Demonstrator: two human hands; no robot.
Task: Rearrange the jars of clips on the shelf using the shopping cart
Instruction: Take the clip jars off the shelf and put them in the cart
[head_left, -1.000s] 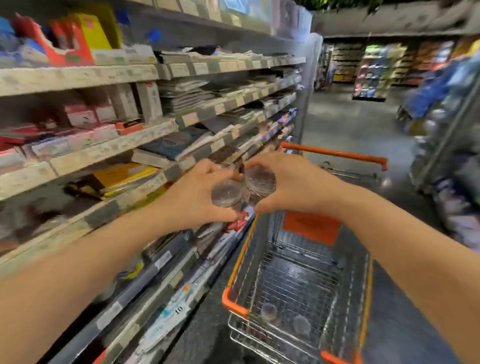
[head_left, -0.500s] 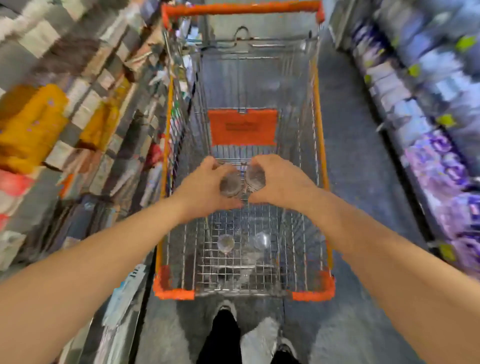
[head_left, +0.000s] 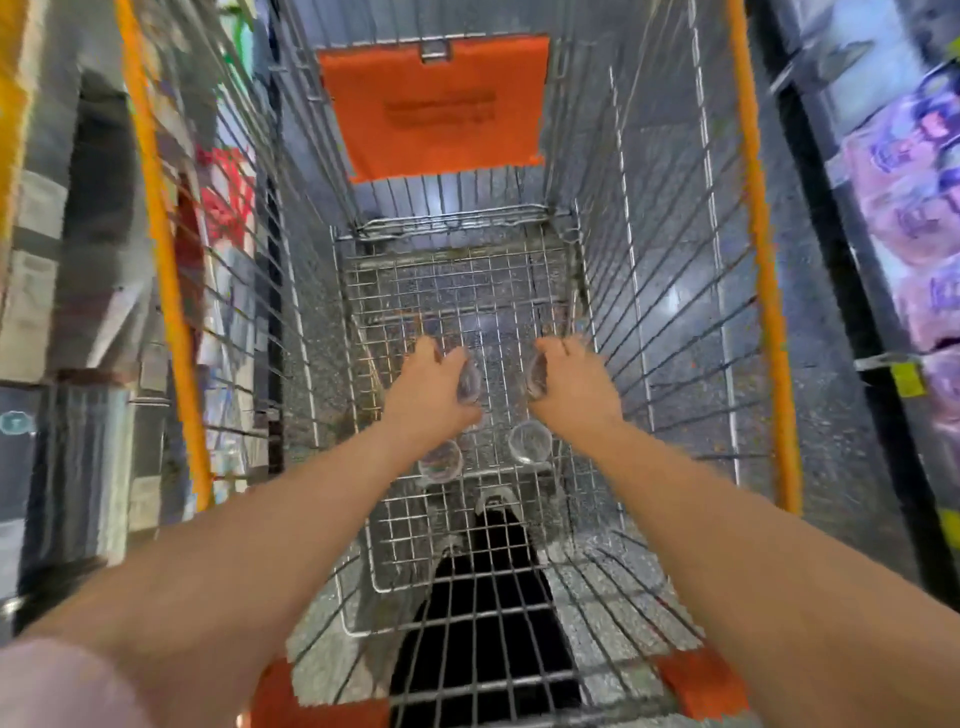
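Lower now, deep in the shopping cart (head_left: 762, 249), my left hand (head_left: 431, 387) grips one small clear jar (head_left: 469, 382), my right hand (head_left: 574, 387) a second jar (head_left: 537, 373); two more jars (head_left: 440, 461) stand on its wire floor (head_left: 457, 291).

carrier: shopping cart (head_left: 457, 291), wire-grid floor | on floor: I see two clear jars around its middle, round tops facing up | left jar (head_left: 440, 461), right jar (head_left: 530, 441), side by side, not touching | far wall: orange flap (head_left: 434, 104) | jar contents: too blurred to tell
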